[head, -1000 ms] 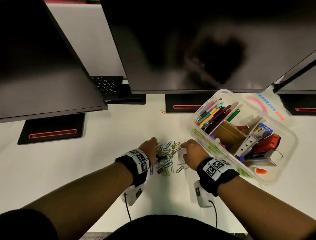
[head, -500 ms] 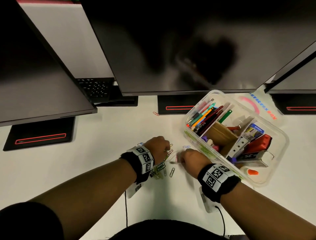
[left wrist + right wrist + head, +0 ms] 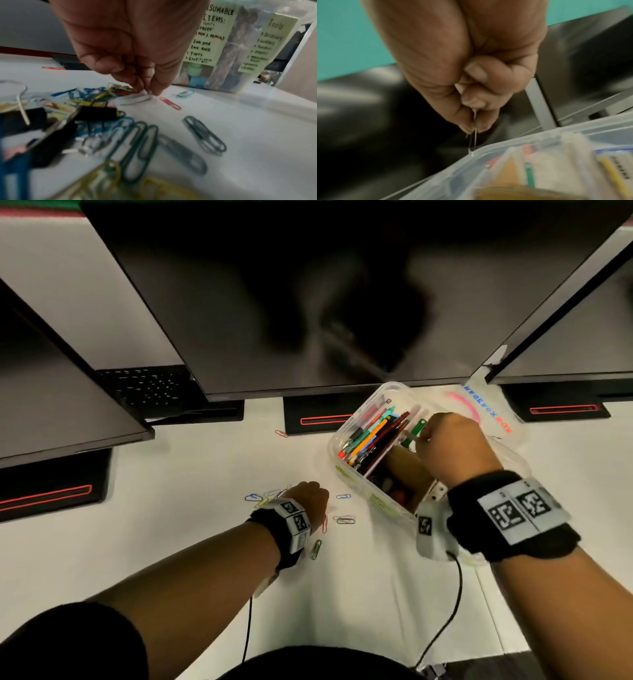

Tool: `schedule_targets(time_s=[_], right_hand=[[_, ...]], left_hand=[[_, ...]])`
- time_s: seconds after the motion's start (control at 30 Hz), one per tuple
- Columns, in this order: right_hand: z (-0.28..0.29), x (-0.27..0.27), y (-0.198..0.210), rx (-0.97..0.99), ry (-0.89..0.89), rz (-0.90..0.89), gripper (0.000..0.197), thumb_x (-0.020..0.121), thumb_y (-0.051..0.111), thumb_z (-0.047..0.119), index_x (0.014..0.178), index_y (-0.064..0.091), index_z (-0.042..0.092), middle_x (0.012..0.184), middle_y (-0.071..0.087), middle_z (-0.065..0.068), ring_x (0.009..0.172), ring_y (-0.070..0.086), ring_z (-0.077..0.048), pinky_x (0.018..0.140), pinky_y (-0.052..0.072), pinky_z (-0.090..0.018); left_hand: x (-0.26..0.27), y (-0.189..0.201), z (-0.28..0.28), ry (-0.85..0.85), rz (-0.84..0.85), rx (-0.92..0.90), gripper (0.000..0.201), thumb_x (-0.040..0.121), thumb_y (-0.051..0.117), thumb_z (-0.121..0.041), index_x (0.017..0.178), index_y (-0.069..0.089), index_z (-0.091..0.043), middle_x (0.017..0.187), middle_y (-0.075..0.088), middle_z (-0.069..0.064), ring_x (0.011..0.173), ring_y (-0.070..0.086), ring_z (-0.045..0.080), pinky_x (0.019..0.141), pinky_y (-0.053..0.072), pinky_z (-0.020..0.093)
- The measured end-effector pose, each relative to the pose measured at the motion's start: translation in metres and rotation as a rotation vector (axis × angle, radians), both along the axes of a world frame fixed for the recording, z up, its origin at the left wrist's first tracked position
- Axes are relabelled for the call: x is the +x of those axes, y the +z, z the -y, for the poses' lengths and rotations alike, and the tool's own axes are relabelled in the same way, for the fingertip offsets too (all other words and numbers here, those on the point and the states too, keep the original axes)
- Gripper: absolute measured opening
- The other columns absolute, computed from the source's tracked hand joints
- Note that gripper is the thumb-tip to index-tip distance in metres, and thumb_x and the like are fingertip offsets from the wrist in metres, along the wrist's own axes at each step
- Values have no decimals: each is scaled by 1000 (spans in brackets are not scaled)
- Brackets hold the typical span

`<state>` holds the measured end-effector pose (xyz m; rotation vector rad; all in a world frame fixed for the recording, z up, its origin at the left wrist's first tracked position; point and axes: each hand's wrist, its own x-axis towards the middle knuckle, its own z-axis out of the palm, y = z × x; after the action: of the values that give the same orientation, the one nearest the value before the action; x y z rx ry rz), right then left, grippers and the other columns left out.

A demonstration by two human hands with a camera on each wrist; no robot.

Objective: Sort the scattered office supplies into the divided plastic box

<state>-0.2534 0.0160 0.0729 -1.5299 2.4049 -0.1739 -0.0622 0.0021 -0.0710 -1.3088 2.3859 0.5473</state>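
Right hand (image 3: 448, 446) raised over the divided plastic box (image 3: 346, 470), beside its pens (image 3: 371, 436), left hand (image 3: 310, 501) down among paper clips (image 3: 344, 520) on the white tabletop (image 3: 191, 508)

White desk beneath a row of dark monitors

Three black screens (image 3: 308, 296) stand on flat black bases with red strips (image 3: 322, 419) on the white desk (image 3: 171, 542); a black keyboard (image 3: 147, 386) sits behind, and a teal wall (image 3: 359, 33) shows beyond
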Motion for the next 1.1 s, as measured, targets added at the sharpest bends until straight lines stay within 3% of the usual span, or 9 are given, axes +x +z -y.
schedule_targets(time_s=[0.07,0.2,0.43,0.63,0.77,0.87,0.97,1.1], right_hand=[[9,-20,-9,76,-21,-33,24,88,55,15,105,65,1,108,65,-16,102,60,-33,82,47,-32],[18,-36,-19,139,-53,-39,24,88,57,16,105,66,2,110,65,-17,102,60,-32,82,47,-31],[19,-36,-17,144,-39,-8,25,90,55,15,109,65,3,113,64,-16,104,61,-31,91,51,-36],[11,-35,-19,107,-55,106,24,88,59,17,105,65,2,107,66,-16,99,62,-30,85,51,-34],[4,-39,-22,21,-80,257,15,84,56,9,92,68,3,95,69,-16,88,63,-31,78,52,-35],[-1,-44,-21,12,-123,357,13,83,54,4,84,67,5,92,69,-20,89,66,-35,84,56,-42],[-3,-49,-20,12,-154,388,13,84,53,4,82,66,7,90,69,-18,89,66,-33,83,56,-42],[1,-53,-21,39,-143,406,13,85,53,1,88,66,3,87,68,-17,73,64,-25,67,53,-33]], left_hand=[[-1,15,3,61,-105,3,26,93,48,-25,113,56,-10,119,56,10,110,54,26,93,45,35],[2,56,7,182,-291,55,25,96,44,-27,111,56,-11,111,62,8,101,58,23,87,46,31],[-7,107,11,128,-403,91,23,99,36,-18,111,55,-12,111,64,6,102,58,21,82,43,26],[-17,93,8,160,-418,132,14,97,43,-17,107,52,-15,103,65,2,86,56,14,71,40,21],[2,87,7,51,-415,88,11,92,52,-18,98,61,-17,100,62,-2,91,56,13,77,40,20],[7,78,-3,-100,-281,196,16,90,56,-24,104,63,-22,104,59,-5,92,53,9,82,43,22],[-1,72,-14,-267,-166,276,22,90,56,-25,111,63,-23,115,60,-2,104,55,14,92,45,28],[-7,58,-19,-340,-125,271,25,90,55,-25,114,61,-24,117,59,1,111,55,19,96,45,34]])
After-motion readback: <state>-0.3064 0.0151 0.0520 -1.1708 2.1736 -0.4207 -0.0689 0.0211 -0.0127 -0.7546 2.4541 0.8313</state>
